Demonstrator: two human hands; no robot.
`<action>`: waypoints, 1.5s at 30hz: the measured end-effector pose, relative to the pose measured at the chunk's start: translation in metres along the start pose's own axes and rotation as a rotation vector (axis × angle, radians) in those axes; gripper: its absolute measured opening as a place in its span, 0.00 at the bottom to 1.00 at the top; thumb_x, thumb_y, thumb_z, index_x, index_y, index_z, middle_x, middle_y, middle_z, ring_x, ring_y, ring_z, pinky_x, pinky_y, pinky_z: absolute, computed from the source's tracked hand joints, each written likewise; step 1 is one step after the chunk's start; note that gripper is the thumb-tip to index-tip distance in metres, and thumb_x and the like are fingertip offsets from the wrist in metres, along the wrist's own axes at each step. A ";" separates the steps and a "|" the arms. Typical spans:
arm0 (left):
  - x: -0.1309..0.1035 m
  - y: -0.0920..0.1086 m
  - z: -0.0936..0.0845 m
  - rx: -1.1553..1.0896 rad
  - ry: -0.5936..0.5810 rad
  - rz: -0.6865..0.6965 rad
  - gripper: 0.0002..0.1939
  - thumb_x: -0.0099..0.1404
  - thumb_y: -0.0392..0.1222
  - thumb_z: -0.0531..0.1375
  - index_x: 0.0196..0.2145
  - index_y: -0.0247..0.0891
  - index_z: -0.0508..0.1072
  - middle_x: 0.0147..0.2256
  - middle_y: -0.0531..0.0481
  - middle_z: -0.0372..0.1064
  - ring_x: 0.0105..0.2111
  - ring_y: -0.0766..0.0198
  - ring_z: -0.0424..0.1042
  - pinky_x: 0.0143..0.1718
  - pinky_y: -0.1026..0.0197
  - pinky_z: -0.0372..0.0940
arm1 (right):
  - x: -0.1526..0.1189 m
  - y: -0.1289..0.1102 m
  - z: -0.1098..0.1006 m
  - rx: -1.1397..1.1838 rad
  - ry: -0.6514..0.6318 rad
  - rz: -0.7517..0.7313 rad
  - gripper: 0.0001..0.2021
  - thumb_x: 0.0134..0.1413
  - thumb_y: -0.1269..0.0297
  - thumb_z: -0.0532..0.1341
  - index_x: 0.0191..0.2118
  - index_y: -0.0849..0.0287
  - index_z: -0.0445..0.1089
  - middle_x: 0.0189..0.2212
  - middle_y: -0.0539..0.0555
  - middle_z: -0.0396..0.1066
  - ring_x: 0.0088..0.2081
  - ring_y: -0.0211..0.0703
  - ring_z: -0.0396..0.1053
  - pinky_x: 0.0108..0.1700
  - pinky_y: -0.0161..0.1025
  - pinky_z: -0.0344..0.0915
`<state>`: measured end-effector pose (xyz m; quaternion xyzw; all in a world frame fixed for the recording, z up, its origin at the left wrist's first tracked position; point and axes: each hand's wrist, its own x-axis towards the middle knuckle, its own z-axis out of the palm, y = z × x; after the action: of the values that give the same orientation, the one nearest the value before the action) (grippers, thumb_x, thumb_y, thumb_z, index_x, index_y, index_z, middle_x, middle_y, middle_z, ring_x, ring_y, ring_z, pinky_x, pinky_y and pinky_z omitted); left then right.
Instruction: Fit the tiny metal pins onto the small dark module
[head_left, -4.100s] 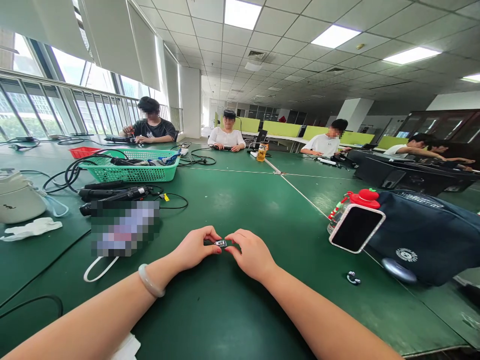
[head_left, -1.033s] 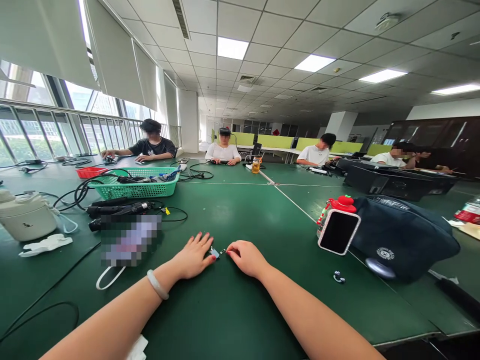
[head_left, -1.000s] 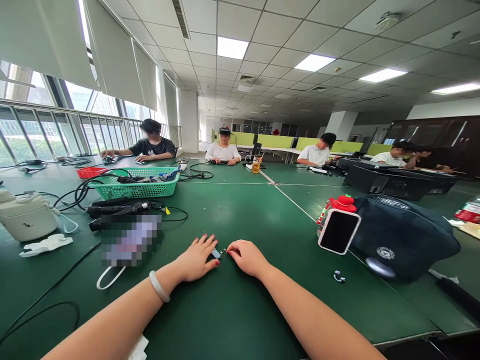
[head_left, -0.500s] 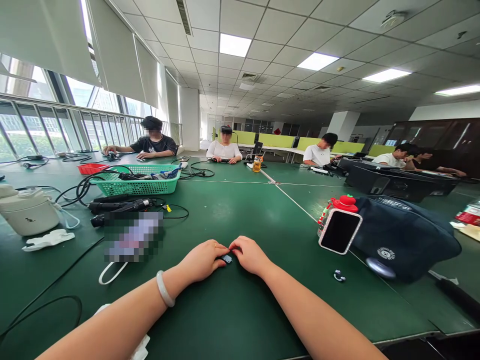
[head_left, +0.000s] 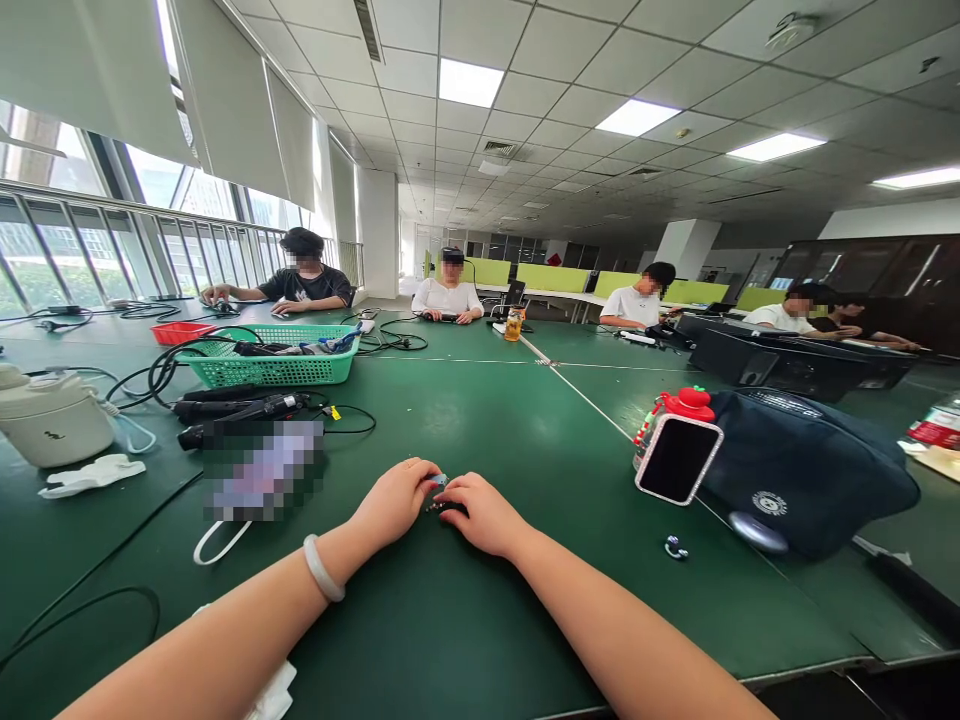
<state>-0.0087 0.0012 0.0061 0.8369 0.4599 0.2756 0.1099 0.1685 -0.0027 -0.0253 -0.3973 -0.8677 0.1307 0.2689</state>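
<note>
My left hand (head_left: pixel 396 502), with a pale bangle (head_left: pixel 324 570) on its wrist, pinches a small light-blue piece (head_left: pixel 438 480) between thumb and fingertips. Close beside it, my right hand (head_left: pixel 484 512) has its fingers curled around a small dark piece (head_left: pixel 436 507) with shiny dots along its edge. Most of that piece is hidden under the fingers, and its kind is too small to make out. Both hands are just above or on the green table (head_left: pixel 450 620), fingertips nearly touching.
On the left are a green basket (head_left: pixel 270 370), black cables, a white jug (head_left: pixel 49 420) and a pouch-like blurred item (head_left: pixel 266 470). To the right stand a propped phone (head_left: pixel 679 460), a dark blue bag (head_left: pixel 810 470) and small earbuds (head_left: pixel 675 548). Several people sit across the table.
My left hand has lifted slightly up and left with the light-blue piece. A gap has opened between the hands, and the dark piece by my right fingers now shows.
</note>
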 end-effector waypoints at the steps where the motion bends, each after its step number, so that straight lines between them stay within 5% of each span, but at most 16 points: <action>1: 0.001 -0.002 0.001 -0.011 0.012 -0.024 0.11 0.62 0.38 0.48 0.36 0.40 0.70 0.36 0.49 0.70 0.37 0.61 0.68 0.40 0.60 0.62 | 0.000 0.000 0.002 0.000 -0.002 -0.011 0.09 0.52 0.67 0.59 0.39 0.55 0.72 0.37 0.52 0.70 0.42 0.42 0.62 0.47 0.38 0.60; 9: 0.002 -0.008 0.005 -0.116 -0.019 -0.092 0.19 0.64 0.42 0.45 0.48 0.41 0.67 0.43 0.48 0.70 0.41 0.61 0.68 0.44 0.60 0.61 | 0.002 -0.002 0.000 -0.006 0.021 -0.001 0.06 0.51 0.72 0.58 0.31 0.58 0.72 0.31 0.52 0.69 0.37 0.40 0.65 0.43 0.36 0.61; 18: 0.001 -0.003 0.001 -0.121 -0.101 -0.138 0.17 0.64 0.43 0.43 0.45 0.41 0.65 0.26 0.53 0.68 0.28 0.64 0.67 0.31 0.64 0.60 | 0.002 -0.001 -0.002 0.058 0.028 0.048 0.08 0.52 0.75 0.56 0.30 0.58 0.72 0.29 0.51 0.68 0.35 0.37 0.65 0.40 0.34 0.62; 28: 0.000 -0.007 0.002 -0.142 -0.137 -0.180 0.16 0.63 0.42 0.42 0.44 0.42 0.63 0.28 0.52 0.69 0.31 0.63 0.69 0.34 0.62 0.61 | -0.001 0.004 -0.001 0.051 -0.017 0.050 0.01 0.48 0.68 0.63 0.30 0.57 0.70 0.29 0.50 0.66 0.34 0.38 0.64 0.37 0.34 0.62; 45: -0.001 -0.004 -0.001 -0.141 -0.180 -0.136 0.14 0.63 0.43 0.43 0.43 0.43 0.63 0.29 0.52 0.71 0.31 0.62 0.70 0.36 0.62 0.60 | 0.001 -0.005 -0.011 0.056 0.112 0.113 0.05 0.54 0.69 0.57 0.27 0.58 0.65 0.26 0.49 0.65 0.30 0.36 0.62 0.33 0.33 0.58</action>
<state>-0.0123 0.0021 0.0045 0.8154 0.4832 0.2231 0.2276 0.1708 -0.0052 -0.0133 -0.4448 -0.8234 0.1476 0.3201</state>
